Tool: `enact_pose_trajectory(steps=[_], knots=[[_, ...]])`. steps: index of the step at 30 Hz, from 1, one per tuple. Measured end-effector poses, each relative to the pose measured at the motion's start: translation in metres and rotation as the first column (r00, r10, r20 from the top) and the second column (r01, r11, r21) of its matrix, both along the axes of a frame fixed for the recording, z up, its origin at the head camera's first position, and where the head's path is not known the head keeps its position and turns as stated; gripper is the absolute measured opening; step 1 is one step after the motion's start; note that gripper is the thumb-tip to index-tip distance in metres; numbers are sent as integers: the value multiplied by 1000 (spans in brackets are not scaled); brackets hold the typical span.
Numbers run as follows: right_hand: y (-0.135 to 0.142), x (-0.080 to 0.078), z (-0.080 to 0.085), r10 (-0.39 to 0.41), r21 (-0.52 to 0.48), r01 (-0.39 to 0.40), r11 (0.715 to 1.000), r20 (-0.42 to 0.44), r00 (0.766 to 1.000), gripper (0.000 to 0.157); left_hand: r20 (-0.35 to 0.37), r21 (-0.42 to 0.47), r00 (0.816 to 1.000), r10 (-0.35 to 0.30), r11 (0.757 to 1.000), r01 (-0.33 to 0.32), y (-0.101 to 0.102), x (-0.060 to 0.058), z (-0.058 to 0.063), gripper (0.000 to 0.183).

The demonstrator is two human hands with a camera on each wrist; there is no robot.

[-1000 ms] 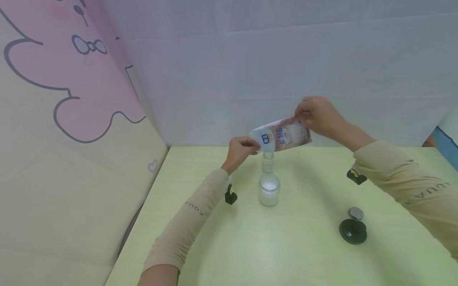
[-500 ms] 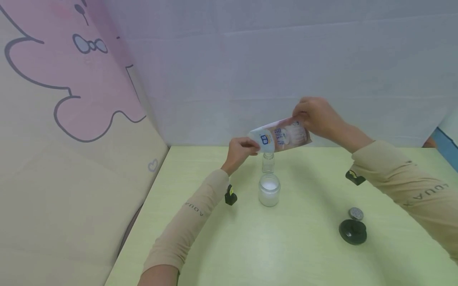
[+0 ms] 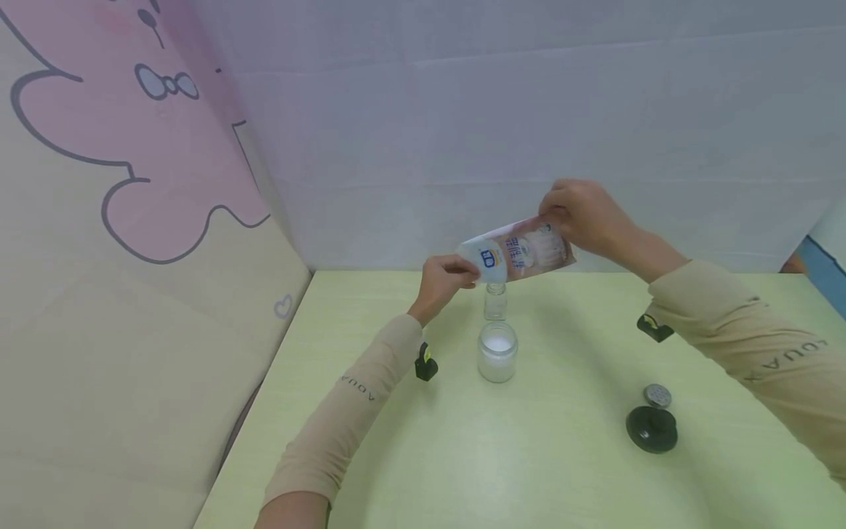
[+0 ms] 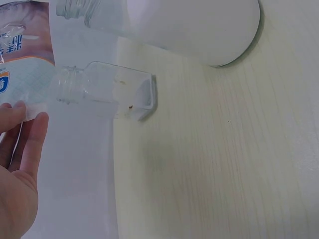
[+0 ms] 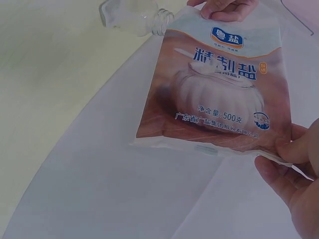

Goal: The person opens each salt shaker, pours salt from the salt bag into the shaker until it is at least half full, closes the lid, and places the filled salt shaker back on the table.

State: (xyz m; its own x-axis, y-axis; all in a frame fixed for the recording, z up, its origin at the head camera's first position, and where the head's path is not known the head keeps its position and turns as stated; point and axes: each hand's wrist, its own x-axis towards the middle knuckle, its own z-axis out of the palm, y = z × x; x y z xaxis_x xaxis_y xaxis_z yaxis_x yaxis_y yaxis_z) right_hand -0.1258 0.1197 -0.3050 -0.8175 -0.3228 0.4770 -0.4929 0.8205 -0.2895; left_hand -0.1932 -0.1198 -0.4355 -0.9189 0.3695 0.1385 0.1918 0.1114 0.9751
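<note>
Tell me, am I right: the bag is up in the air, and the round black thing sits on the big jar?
Not quite: the round black thing isn't on the big jar. The head view shows it lying on the table, to the jar's right. The bag is up in the air, as you said.

The light was soft and a bit dim, and the back wall looked dull and purple-gray. A pale shiny patch glowed on the table, and my sleeves made soft, fuzzy shadows on it. In my right wrist view, most words on the packet were sharp, but the table's edge looked bent like a bow. In my left wrist view, little white shines sat on the packet's wrinkles, and the clear bottle looked faint.
</note>
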Motion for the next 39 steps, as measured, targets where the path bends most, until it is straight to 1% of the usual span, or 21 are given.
enact_pose_trajectory(steps=[3,10,12,19,22,29,33,39], knots=[[-1,1,0,-1,1,2,1000,-4,1000,11,9,0,1000,-10,1000,10,-1,1,1,6],[-3,5,0,-15,4,15,1000,2,1000,11,3,-12,999,-46,999,46,-6,16,21,9],[-3,4,0,-15,3,15,1000,2,1000,11,5,-14,999,-45,999,46,-6,17,22,10],[-3,2,-1,0,-7,0,1000,-13,1000,9,-23,2,1000,-1,1000,1,-3,2,-2,6],[-3,1,-2,6,-11,-6,1000,-23,1000,8,-15,13,1000,-14,1000,14,-4,4,1,6],[-2,2,-1,7,-10,-8,1000,-28,1000,9,-10,6,998,-66,998,66,-8,16,22,8],[-2,2,-1,6,-13,-7,1000,-27,1000,9,-3,6,997,-73,997,73,-9,19,26,10],[-3,3,0,7,-12,-7,1000,-26,1000,10,-2,1,998,-61,998,61,-8,20,26,9]])
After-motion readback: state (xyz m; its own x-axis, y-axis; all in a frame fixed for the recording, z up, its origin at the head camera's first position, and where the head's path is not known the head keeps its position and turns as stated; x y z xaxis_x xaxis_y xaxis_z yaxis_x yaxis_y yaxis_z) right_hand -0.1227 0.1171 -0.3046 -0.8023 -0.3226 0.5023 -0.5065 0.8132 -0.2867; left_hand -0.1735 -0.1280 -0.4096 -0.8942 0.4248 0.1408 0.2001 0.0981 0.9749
